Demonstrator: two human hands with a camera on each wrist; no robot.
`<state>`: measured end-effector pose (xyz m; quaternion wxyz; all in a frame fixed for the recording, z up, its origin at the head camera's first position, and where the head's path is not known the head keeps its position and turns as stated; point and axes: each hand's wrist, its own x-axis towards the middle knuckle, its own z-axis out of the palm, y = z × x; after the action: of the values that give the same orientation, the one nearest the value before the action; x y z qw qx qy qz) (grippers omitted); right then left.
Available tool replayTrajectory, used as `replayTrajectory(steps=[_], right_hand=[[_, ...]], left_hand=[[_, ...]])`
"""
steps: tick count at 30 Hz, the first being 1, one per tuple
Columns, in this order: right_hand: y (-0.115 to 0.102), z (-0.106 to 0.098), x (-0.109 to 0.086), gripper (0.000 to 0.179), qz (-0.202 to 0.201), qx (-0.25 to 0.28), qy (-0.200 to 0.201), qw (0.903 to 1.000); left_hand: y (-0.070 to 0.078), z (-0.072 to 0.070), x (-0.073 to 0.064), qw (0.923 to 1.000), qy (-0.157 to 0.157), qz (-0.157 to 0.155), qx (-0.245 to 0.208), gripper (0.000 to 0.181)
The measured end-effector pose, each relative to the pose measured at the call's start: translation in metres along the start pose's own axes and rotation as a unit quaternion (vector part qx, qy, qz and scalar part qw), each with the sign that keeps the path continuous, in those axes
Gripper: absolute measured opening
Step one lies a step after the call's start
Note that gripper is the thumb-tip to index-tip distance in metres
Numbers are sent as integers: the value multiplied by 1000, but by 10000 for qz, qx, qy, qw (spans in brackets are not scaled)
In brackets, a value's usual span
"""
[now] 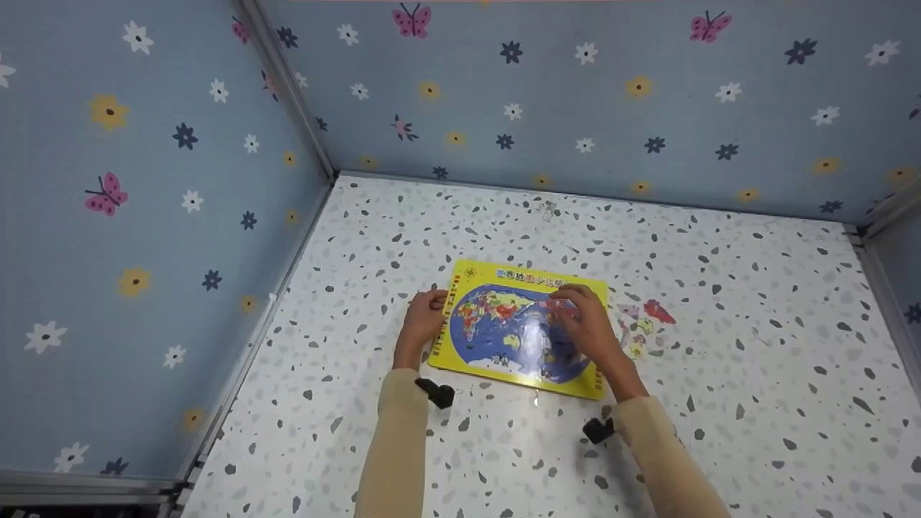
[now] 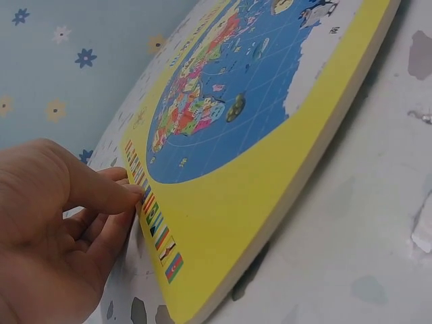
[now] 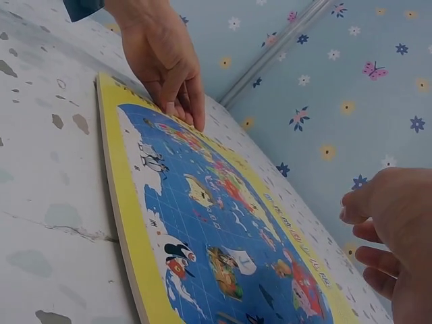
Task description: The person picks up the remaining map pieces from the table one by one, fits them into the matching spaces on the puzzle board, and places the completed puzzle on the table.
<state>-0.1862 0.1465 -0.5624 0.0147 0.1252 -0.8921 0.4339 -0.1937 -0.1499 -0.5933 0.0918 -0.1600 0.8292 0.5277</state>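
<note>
A yellow-bordered world map puzzle board point(image 1: 504, 370) lies on the speckled table, its blue oval filled with coloured land pieces. At its left edge, my left hand point(image 1: 423, 320) pinches the border, thumb on top beside a row of small flags, the other fingers bent at the rim. In the right wrist view, this left hand point(image 3: 169, 64) shows at the board's far edge. My right hand point(image 1: 590, 324) hovers over the right part of the map, fingers loosely bent. From the right wrist, the hand point(image 3: 398, 236) shows a gap between thumb and fingers, with nothing visible in it.
Several loose puzzle pieces, among them a red piece point(image 1: 658, 311) and a yellow-green piece point(image 1: 645, 326), lie just right of the board. Flower-patterned walls point(image 1: 540, 108) border the table point(image 1: 755, 360) at the back and sides. Dark wrist mounts point(image 1: 437, 393) project from both sleeves.
</note>
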Motion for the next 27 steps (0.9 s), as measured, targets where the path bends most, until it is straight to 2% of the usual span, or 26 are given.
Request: replayTrajectory(steps=[5,11,20,27], right_hand=[[5,-7,-4,23,123,-80,176,9997],[10,-16,-7,24,546,-210,337,9977],[21,-28,-11,24,630,-290,580,9959],[33,-41,-13,26,899,-189,659,9936]], left_hand=[[1,0,0,10000,-25,-68,-52,44],[2,0,-2,10000,-57,-46,-40,43],[1,0,0,9999,-23,-93,128,50],[1,1,-1,9998,-40,-208,-52,44]])
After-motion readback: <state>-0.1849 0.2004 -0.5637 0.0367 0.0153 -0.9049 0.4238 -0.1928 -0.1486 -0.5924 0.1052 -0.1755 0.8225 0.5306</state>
